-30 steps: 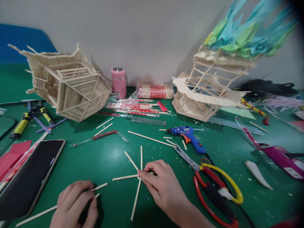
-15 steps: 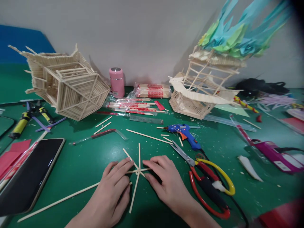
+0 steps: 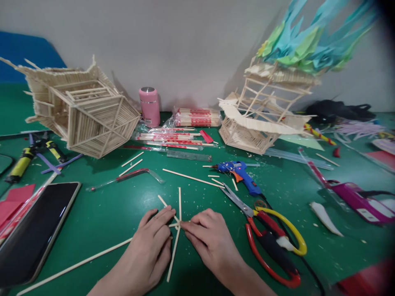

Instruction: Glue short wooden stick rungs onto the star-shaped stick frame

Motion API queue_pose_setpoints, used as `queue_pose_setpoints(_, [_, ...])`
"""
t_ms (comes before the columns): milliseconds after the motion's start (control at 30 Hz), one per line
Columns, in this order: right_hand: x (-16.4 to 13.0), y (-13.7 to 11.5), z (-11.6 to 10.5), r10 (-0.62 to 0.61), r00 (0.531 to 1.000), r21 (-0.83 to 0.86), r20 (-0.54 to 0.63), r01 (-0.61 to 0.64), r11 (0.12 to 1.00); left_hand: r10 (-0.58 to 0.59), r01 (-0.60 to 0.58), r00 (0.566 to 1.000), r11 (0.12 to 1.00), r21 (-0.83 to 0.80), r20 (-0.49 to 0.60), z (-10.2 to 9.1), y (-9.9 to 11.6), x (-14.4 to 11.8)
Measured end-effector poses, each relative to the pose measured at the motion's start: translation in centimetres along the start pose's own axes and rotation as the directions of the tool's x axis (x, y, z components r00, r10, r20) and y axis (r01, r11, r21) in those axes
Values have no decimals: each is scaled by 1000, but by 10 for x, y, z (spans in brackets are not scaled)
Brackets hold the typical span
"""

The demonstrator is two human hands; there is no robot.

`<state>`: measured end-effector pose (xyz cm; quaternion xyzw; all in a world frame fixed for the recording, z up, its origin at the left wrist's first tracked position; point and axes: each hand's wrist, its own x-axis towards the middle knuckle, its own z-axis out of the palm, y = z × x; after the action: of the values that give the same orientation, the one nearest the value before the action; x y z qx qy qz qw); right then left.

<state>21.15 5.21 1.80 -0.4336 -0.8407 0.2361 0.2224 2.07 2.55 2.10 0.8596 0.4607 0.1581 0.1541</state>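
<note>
- Green table [image 3: 101, 218] against a pale wall; surface littered with wood chips and craft tools.
- Crossed sticks [image 3: 179, 201]: several thin wooden sticks laid in a star, meeting at one hub, flat on the table just in front of the person, at centre.
- Left hand [image 3: 151, 250]: palm down, fingers together, fingertips pressing on the hub from the left. Not closed round anything that shows.
- Right hand [image 3: 210, 242]: palm down, index finger and thumb pinched at the same hub from the right. The two hands' fingertips nearly meet there.
- Long stick [image 3: 77, 265]: lies loose, running from under the left hand toward the lower left edge.
- Scissors [image 3: 268, 234], red and yellow handles: just right of the right hand, blades pointing up-left, apart from it.
- Blue glue gun [image 3: 240, 174]: lying on its side beyond the scissors' blades, short stick offcuts about it.
- Phone [image 3: 33, 230], screen dark: near left edge.
- Yellow-handled pliers [image 3: 21, 162]: far left.
- Stick house [image 3: 83, 111]: tipped on its side, back left.
- Pink flask [image 3: 149, 106]: upright by the wall, wrapped chopstick packs [image 3: 197, 117] beside it.
- Stick tower [image 3: 265, 111]: back right, blue-green paper [image 3: 308, 41] on top.
</note>
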Motion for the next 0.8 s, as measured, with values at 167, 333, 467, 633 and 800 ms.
queue_pose_setpoints(167, [0, 2, 0, -6, 1000, -21, 4, 6, 1000, -18, 17, 998, 999, -28, -59, 1, 1, 1])
queue_pose_setpoints(333, [1, 2, 0, -11, 1000, -30, 4, 11, 1000, -8, 8, 999, 1000, -16, -53, 1, 2, 2])
queue_pose_setpoints(467, [2, 1, -1, -13, 1000, -35, 2, 13, 999, -15, 15, 999, 1000, -18, -48, 0, 1, 2])
queue_pose_setpoints(633, [1, 1, -6, 3, 1000, -2, -14, -3, 1000, 10, -10, 1000, 1000, -8, -21, -4, -1, 0])
queue_pose_setpoints(800, [-2, 1, -9, 13, 998, -23, -63, -15, 1000, 28, -27, 998, 1000, 10, -55, -8, 0, -4])
